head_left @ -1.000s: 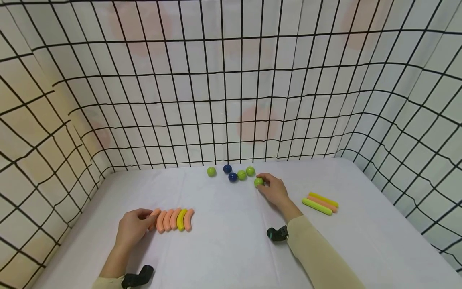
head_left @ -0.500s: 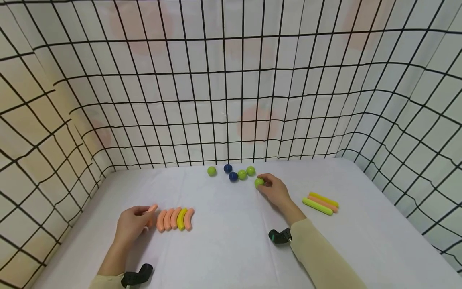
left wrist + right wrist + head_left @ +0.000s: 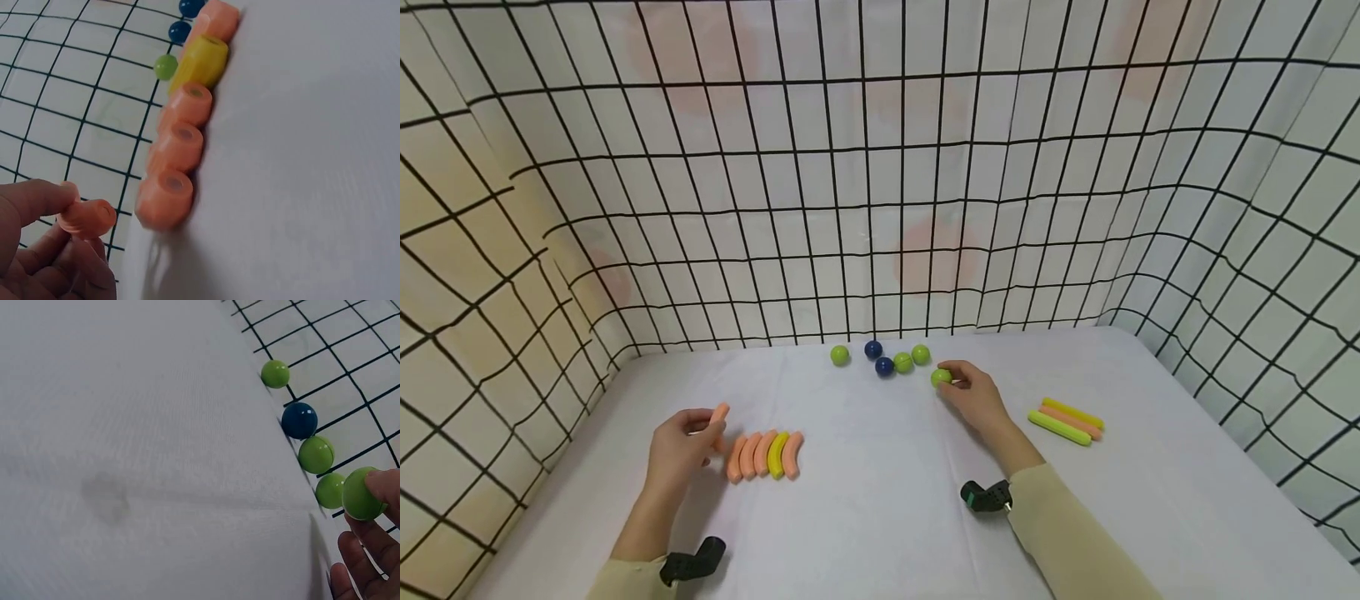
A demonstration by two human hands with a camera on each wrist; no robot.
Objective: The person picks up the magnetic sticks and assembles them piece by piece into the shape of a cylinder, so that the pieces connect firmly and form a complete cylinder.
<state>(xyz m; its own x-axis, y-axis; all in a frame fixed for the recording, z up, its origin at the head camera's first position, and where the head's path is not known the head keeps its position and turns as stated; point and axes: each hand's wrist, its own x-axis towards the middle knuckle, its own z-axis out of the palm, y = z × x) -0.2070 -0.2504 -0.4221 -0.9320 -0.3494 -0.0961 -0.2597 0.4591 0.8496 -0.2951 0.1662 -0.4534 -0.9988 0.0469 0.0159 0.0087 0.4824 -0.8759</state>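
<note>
My left hand (image 3: pixel 677 448) pinches an orange curved sausage-shaped piece (image 3: pixel 94 219) between thumb and fingers, raised off the white table. Just to its right lies a row of similar curved pieces, several orange (image 3: pixel 748 457) and one yellow (image 3: pixel 777 455), side by side. My right hand (image 3: pixel 979 398) pinches a glossy green ball (image 3: pixel 361 494) by thumb and fingertips near the back of the table. Beside that ball, to the left in the head view, sit two green balls (image 3: pixel 902 362), two dark blue balls (image 3: pixel 884 367) and another green ball (image 3: pixel 840 356).
Three straight sticks, yellow (image 3: pixel 1075 414), orange (image 3: pixel 1070 422) and light green (image 3: pixel 1059 427), lie together right of my right hand. White walls with a black wire grid (image 3: pixel 880 208) enclose the table's back and sides. A white cloth (image 3: pixel 865 517) covers the table.
My left hand has lifted the orange curved piece up from the left end of the row and tilted it. My right hand has shifted very slightly right with the green ball.
</note>
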